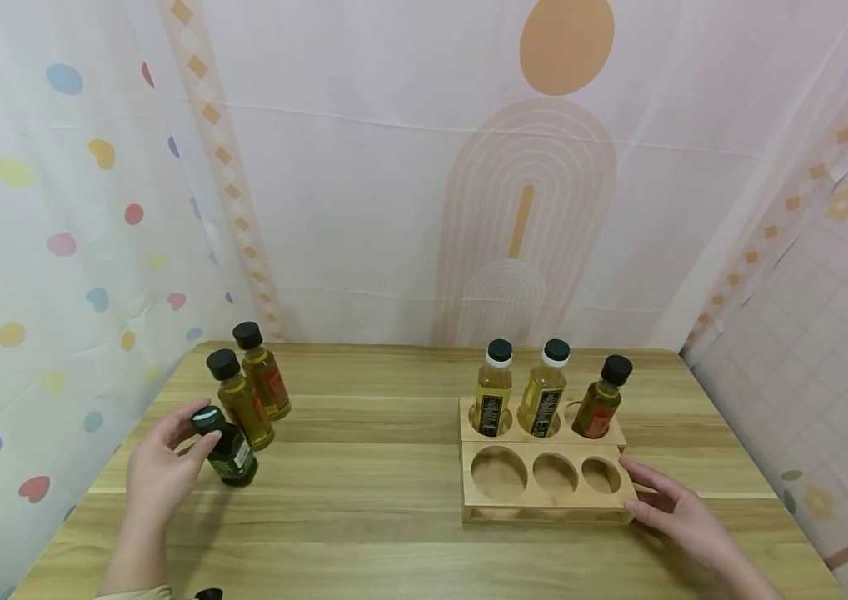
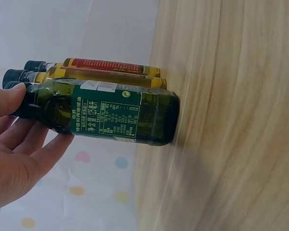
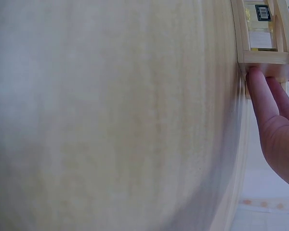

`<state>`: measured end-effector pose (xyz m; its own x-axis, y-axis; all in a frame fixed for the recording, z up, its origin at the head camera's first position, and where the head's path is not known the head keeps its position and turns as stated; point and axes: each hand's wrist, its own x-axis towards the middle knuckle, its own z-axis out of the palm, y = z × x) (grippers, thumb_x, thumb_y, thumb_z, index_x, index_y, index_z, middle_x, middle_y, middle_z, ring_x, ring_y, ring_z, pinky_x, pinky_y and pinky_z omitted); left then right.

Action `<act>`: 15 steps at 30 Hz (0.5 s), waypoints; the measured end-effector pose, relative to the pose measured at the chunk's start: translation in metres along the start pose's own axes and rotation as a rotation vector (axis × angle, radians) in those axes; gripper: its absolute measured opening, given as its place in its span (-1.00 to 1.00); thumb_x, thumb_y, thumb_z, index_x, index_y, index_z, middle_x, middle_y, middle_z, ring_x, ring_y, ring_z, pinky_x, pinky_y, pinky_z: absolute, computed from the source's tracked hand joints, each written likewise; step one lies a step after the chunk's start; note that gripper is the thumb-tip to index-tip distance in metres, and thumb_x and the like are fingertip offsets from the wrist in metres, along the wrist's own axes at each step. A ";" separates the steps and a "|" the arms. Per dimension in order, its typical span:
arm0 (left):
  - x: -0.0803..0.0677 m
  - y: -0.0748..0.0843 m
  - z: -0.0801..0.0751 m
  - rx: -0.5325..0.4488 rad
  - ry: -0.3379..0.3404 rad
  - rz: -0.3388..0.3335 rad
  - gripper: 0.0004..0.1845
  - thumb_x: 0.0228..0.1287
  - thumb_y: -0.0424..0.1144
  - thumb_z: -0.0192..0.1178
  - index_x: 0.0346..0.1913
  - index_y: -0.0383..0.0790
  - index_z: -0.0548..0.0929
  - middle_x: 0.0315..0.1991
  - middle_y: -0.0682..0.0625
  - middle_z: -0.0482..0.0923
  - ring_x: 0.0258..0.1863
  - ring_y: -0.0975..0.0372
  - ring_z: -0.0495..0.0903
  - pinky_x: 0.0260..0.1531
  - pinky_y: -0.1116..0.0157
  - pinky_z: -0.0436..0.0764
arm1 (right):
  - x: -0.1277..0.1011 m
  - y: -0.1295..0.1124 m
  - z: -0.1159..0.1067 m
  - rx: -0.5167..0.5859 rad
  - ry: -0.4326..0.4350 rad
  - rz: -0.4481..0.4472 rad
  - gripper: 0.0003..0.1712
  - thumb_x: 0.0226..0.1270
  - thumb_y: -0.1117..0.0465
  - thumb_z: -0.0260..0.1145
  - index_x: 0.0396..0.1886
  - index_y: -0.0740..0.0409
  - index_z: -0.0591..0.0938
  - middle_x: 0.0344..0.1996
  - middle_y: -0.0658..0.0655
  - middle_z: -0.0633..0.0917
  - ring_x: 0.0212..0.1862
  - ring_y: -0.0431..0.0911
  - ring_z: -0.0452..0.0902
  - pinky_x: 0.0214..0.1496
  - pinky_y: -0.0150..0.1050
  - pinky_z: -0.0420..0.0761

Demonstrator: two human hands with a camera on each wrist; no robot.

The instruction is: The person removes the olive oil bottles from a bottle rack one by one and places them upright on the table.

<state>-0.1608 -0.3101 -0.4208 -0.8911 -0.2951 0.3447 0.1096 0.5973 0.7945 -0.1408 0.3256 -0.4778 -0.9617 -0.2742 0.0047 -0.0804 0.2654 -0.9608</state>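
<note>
My left hand (image 1: 199, 435) grips a dark green oil bottle (image 1: 232, 454) by its neck and cap; the bottle stands on the table at the left. In the left wrist view my left hand (image 2: 38, 115) has the thumb on the cap and the fingers under the neck of the green bottle (image 2: 115, 118). My right hand (image 1: 649, 493) lies with straight fingers against the front right corner of a wooden six-hole rack (image 1: 544, 502). The right wrist view shows its fingertips (image 3: 256, 82) touching the rack (image 3: 260, 57). The rack's front three holes are empty.
Two yellow oil bottles (image 1: 244, 404) (image 1: 265, 375) stand just behind the green one. The rack's back row holds three bottles (image 1: 494, 390) (image 1: 544, 392) (image 1: 601, 400). The wooden table (image 1: 364, 500) is closed in by curtains at the back and both sides.
</note>
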 end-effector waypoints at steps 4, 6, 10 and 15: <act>0.001 0.000 0.000 0.031 -0.013 -0.004 -0.49 0.30 -0.39 0.31 0.29 -0.38 0.50 0.09 -0.19 0.54 -0.15 0.77 0.33 -0.22 0.73 0.44 | 0.000 0.000 0.000 0.005 0.000 -0.009 -0.30 0.44 0.36 0.24 0.46 0.44 0.19 0.35 0.09 0.37 0.05 -0.34 0.55 -0.03 -0.28 0.66; 0.001 0.000 -0.001 0.035 -0.018 -0.007 -0.49 0.30 -0.39 0.31 0.29 -0.38 0.49 0.12 -0.26 0.52 -0.15 0.78 0.32 -0.22 0.73 0.44 | 0.000 0.000 0.000 0.003 0.002 -0.009 -0.29 0.43 0.35 0.24 0.46 0.45 0.19 0.36 0.17 0.36 0.04 -0.35 0.55 -0.03 -0.28 0.66; 0.001 0.001 -0.001 0.035 -0.026 0.000 -0.49 0.29 -0.40 0.31 0.29 -0.39 0.49 0.12 -0.28 0.52 -0.15 0.78 0.33 -0.22 0.73 0.44 | 0.000 -0.001 0.001 -0.007 0.005 0.004 -0.29 0.44 0.34 0.25 0.46 0.46 0.18 0.38 0.61 0.13 0.03 -0.38 0.54 -0.04 -0.29 0.65; 0.002 -0.002 -0.003 0.008 -0.040 0.014 -0.47 0.29 -0.38 0.32 0.28 -0.43 0.48 0.04 0.00 0.54 -0.14 0.74 0.37 -0.20 0.71 0.46 | 0.000 -0.002 0.001 -0.015 0.002 0.008 -0.28 0.44 0.34 0.25 0.46 0.47 0.17 0.38 0.64 0.11 0.03 -0.39 0.53 -0.04 -0.31 0.65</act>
<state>-0.1612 -0.3140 -0.4197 -0.9062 -0.2568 0.3360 0.1192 0.6071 0.7857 -0.1404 0.3246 -0.4762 -0.9628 -0.2704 -0.0024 -0.0766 0.2815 -0.9565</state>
